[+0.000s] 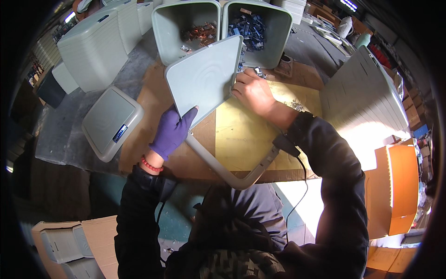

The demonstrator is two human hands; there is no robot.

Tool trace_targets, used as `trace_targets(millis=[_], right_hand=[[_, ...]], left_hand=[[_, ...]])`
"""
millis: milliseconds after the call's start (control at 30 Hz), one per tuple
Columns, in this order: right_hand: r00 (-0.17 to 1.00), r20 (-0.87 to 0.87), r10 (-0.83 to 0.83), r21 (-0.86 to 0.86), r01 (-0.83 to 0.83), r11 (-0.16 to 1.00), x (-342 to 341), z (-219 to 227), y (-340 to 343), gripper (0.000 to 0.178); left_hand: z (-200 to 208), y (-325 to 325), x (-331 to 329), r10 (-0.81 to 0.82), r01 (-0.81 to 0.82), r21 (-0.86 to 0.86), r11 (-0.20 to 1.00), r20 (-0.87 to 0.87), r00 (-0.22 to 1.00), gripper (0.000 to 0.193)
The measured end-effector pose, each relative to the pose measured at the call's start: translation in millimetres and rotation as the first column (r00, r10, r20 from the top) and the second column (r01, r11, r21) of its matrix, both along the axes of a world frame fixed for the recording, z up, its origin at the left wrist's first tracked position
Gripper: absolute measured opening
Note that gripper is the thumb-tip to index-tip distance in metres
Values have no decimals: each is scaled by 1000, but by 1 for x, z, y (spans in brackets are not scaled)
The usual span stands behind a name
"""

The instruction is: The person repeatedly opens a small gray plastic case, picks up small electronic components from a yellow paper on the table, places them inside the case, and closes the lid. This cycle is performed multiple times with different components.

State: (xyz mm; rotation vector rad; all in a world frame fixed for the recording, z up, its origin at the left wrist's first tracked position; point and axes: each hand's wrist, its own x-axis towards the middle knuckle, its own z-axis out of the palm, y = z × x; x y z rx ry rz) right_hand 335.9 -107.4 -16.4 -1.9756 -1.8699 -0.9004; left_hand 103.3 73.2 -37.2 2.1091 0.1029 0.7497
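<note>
A pale grey-green lid panel stands tilted up over the table. My left hand, in a purple glove, grips its lower left edge with the thumb over the face. At the panel's right edge is my bare right hand, fingers curled and pinched; whatever they hold is hidden. A small shiny metal piece shows just beyond its knuckles. Below the panel a beige rounded frame lies with one corner at the table's near edge. The panel hides part of the frame.
Two grey bins at the back hold copper-coloured and dark blue pieces. A lid in a frame lies at left. Tall panel stacks flank both sides. Small metal parts lie on the yellow sheet. An orange carton stands right.
</note>
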Motion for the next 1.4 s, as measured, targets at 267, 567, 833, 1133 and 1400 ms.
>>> trace_targets(millis=[267, 567, 833, 1133, 1400], right_hand=[[978, 205, 36, -158, -3, 987, -13, 2, 0, 10], [855, -281, -436, -262, 368, 892, -11, 8, 6, 34], [637, -605, -477, -300, 372, 878, -10, 12, 5, 39], [877, -451, -167, 65, 219, 974, -11, 33, -11, 27], [487, -851, 194, 97, -217, 971, -91, 65, -62, 11]], left_hand=[[0, 0, 2, 25, -27, 48, 998, 36, 999, 30], [1, 0, -1, 37, -35, 77, 996, -23, 999, 31], [0, -1, 0, 37, -39, 80, 996, 18, 999, 26], [-7, 3, 3, 35, -35, 32, 999, -8, 999, 26], [-9, 5, 8, 35, -37, 36, 999, 57, 998, 30]])
